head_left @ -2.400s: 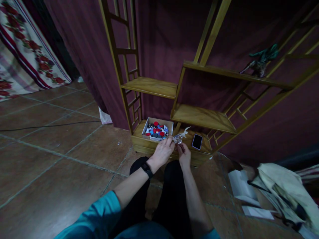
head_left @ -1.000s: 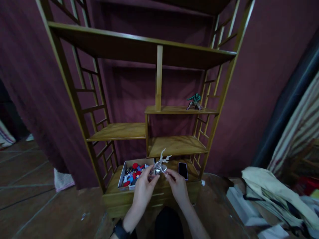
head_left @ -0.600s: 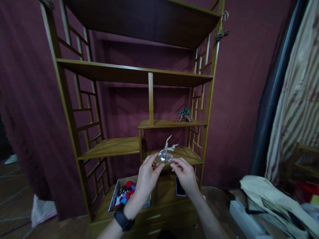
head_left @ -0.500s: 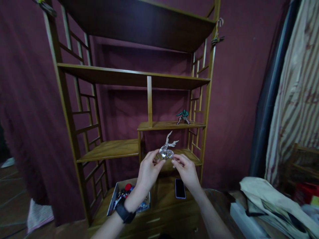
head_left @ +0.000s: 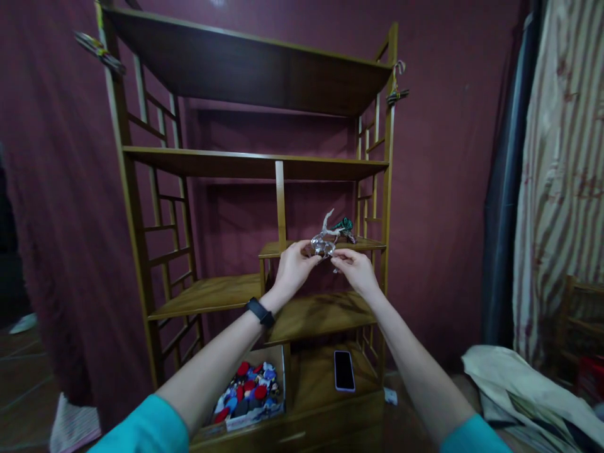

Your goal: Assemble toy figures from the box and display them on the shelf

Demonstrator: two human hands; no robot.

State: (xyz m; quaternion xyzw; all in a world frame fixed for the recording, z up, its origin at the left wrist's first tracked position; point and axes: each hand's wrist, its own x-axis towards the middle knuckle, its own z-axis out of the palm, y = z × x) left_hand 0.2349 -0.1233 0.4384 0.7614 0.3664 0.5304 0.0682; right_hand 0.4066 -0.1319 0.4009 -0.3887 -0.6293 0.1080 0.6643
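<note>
A clear, glassy deer figurine (head_left: 323, 244) with pale frosted antlers is held up between both hands, in front of the shelf unit. My left hand (head_left: 297, 265) pinches its left side, with a dark band on the wrist. On the lower right, my right hand (head_left: 356, 270) grips it between thumb and fingers. Behind the antlers a green figure (head_left: 346, 225) stands on the right-hand middle shelf (head_left: 302, 247), partly covered by the deer.
An open cardboard box (head_left: 284, 377) of red, blue and dark small pieces stands low on the left. A phone (head_left: 344, 371) lies on the lower board. The wooden shelf unit (head_left: 278, 207) has uprights and a divider. Pale cloth (head_left: 514, 384) lies at right.
Both hands have lifted the deer figurine and reached farther forward, so it now overlaps the green figure. The camera view has tilted up, showing more of the top shelf.
</note>
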